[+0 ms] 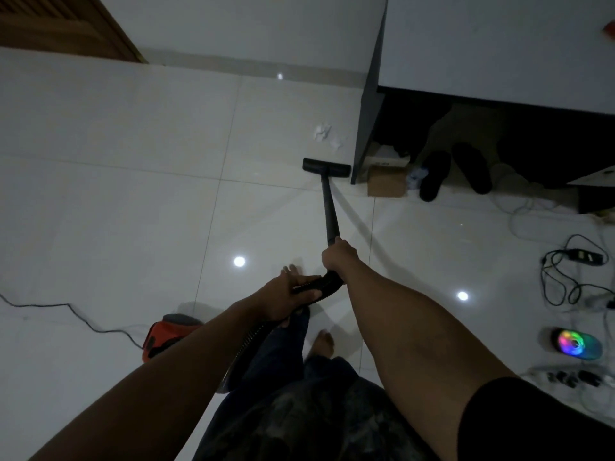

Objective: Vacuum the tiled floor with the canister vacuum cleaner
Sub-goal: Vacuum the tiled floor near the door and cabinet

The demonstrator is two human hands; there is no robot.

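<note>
Both hands are closed on the vacuum: the right hand [337, 257] is wrapped round the near end of the black wand [331, 207], just off centre; the left hand [289, 297] grasps the curved handle where the ribbed hose [248, 344] joins, just beside the right at its 7 o'clock. The wand runs toward 12 o'clock to the floor head [326, 166], which lies flat on the tiled floor [116, 194]; its right end is at the dark side panel of the table [499, 44], touching or not I cannot tell. Crumpled paper [327, 134] lies near the head at its 12 o'clock, apart from it. The red canister [166, 332] sits on the floor at 8 o'clock, partly hidden by the left forearm; a power cord [66, 307] trails from it toward 9 o'clock. Under the table at 2 o'clock stand a cardboard box [387, 181] and dark slippers [436, 174]; loose cables [565, 281] lie at 3 o'clock.
</note>
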